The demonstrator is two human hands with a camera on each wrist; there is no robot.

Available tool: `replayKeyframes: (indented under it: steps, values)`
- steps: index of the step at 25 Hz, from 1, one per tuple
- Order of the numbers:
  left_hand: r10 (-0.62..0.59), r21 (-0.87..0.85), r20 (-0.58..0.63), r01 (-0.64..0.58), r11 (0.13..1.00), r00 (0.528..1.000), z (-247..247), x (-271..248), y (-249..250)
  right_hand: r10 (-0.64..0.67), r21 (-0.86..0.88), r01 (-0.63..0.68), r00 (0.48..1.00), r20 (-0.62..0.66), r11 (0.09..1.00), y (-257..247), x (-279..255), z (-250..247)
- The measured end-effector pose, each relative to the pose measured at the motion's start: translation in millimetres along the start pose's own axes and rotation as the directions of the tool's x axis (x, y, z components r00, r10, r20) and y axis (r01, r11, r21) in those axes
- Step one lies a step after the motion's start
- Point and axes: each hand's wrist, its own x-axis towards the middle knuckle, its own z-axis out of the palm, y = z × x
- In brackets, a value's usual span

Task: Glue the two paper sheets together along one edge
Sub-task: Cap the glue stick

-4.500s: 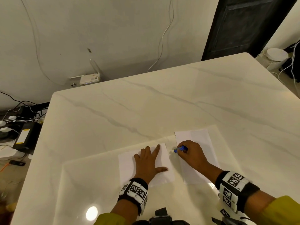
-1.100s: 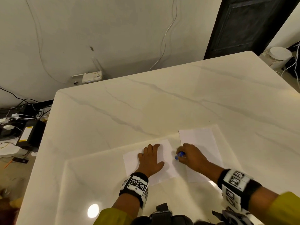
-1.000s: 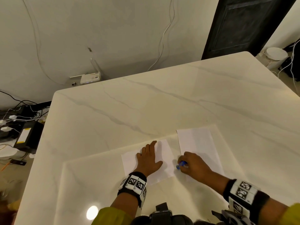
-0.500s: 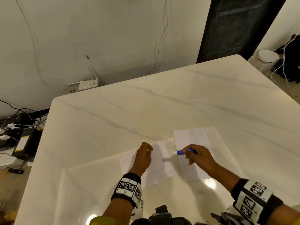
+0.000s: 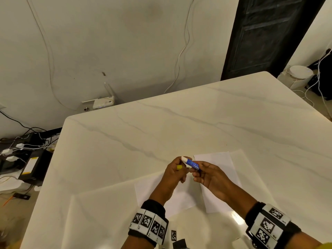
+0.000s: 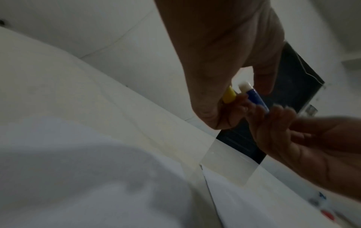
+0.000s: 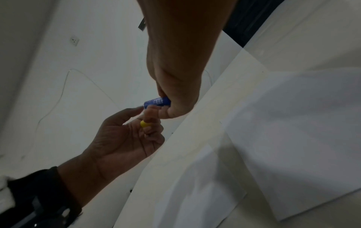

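Two white paper sheets lie side by side on the marble table, the left sheet (image 5: 150, 190) and the right sheet (image 5: 220, 164), with a narrow gap between them. Above them my right hand (image 5: 195, 172) grips a blue glue stick (image 5: 193, 164) by its lower end, its bare white tip pointing up and left. My left hand (image 5: 177, 166) pinches the yellow cap (image 5: 179, 167) right beside that tip. The left wrist view shows the cap (image 6: 229, 94) and the glue stick (image 6: 255, 98) almost touching. Neither hand touches the paper.
The table (image 5: 179, 126) stretches far back and to the right. On the floor by the wall are a white router (image 5: 103, 103) and, to the left, black boxes with cables (image 5: 27, 159). A dark door (image 5: 269, 33) stands at the back right.
My right hand ran the glue stick along the left sheet's edge, then lifted it. My left hand left the sheet holding the yellow cap, and both hands have met above the sheets.
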Motion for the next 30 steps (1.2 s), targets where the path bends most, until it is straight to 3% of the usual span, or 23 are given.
replayKeyframes:
  steps: [4, 6, 8, 11, 13, 14, 15, 16, 17, 18, 20, 22, 24, 26, 28, 30]
  values:
    - [0.053, 0.072, -0.131, -0.044, 0.996, 0.990, 1.0, 4.6, 2.4, -0.019, -0.028, 0.020, 0.998, 0.065, 0.999, 0.0, 2.0, 4.2]
    - [0.074, 0.078, -0.204, -0.060, 0.995, 0.976, -0.4, 6.3, 4.4, -0.122, -0.133, 0.130, 0.990, 0.067, 0.983, 2.2, 4.7, 7.1]
    - [0.097, 0.064, -0.269, -0.083, 0.994, 0.958, -0.7, 7.0, 5.2, -0.278, -0.336, 0.287, 0.958, 0.074, 0.897, 7.4, 7.0, 11.4]
    - [0.082, 0.023, -0.384, -0.080, 0.997, 0.920, -1.9, 9.8, 5.9, -0.475, -0.704, 0.431, 0.867, 0.151, 0.564, 14.4, 12.3, 16.9]
    - [0.042, 0.023, -0.441, -0.036, 0.999, 0.896, -2.2, 15.9, 7.2, -0.580, -0.866, 0.468, 0.760, 0.293, 0.177, 18.3, 17.4, 15.9]
    - [0.008, 0.027, -0.445, 0.005, 1.000, 0.895, -2.7, 18.3, 7.5, -0.594, -0.892, 0.452, 0.710, 0.379, -0.029, 18.0, 20.5, 13.0]
    - [-0.021, 0.039, -0.434, 0.042, 0.998, 0.901, -3.9, 19.2, 8.1, -0.601, -0.884, 0.433, 0.663, 0.445, -0.177, 17.5, 24.1, 9.4]
    - [-0.036, 0.056, -0.409, 0.064, 0.996, 0.912, -5.4, 18.9, 8.4, -0.613, -0.870, 0.424, 0.626, 0.482, -0.250, 16.8, 26.9, 9.6]
    - [-0.036, 0.061, -0.364, 0.062, 0.996, 0.931, -7.1, 17.9, 7.5, -0.591, -0.878, 0.461, 0.675, 0.441, -0.128, 14.7, 25.6, 12.3]
    - [-0.020, 0.038, -0.301, 0.033, 0.999, 0.953, -10.4, 16.3, 6.0, -0.571, -0.860, 0.500, 0.738, 0.360, 0.103, 13.6, 26.4, 13.4]
    - [0.028, -0.057, -0.136, -0.036, 0.998, 0.990, -17.8, 13.4, 2.9, -0.397, -0.678, 0.438, 0.889, 0.229, 0.590, 8.0, 28.3, 15.1]
    - [0.057, -0.141, -0.049, -0.064, 0.988, 0.997, -21.4, 13.7, 1.0, -0.270, -0.464, 0.325, 0.945, 0.183, 0.824, 2.8, 26.4, 17.7]
    - [0.070, -0.098, -0.107, -0.081, 0.992, 0.992, -20.9, 17.0, 3.9, -0.226, -0.328, 0.268, 0.961, 0.162, 0.906, 2.3, 30.2, 21.0]
    - [0.067, -0.060, -0.234, -0.083, 0.995, 0.970, -16.7, 21.0, 9.5, -0.284, -0.316, 0.296, 0.955, 0.083, 0.902, 6.6, 34.7, 23.1]
    - [0.026, -0.093, -0.332, -0.060, 0.994, 0.943, -12.3, 23.9, 15.4, -0.482, -0.442, 0.438, 0.876, 0.016, 0.783, 12.5, 35.2, 27.9]
    - [-0.016, -0.125, -0.361, -0.032, 0.992, 0.932, -10.6, 26.8, 20.5, -0.647, -0.604, 0.534, 0.762, 0.041, 0.591, 18.7, 37.7, 28.5]
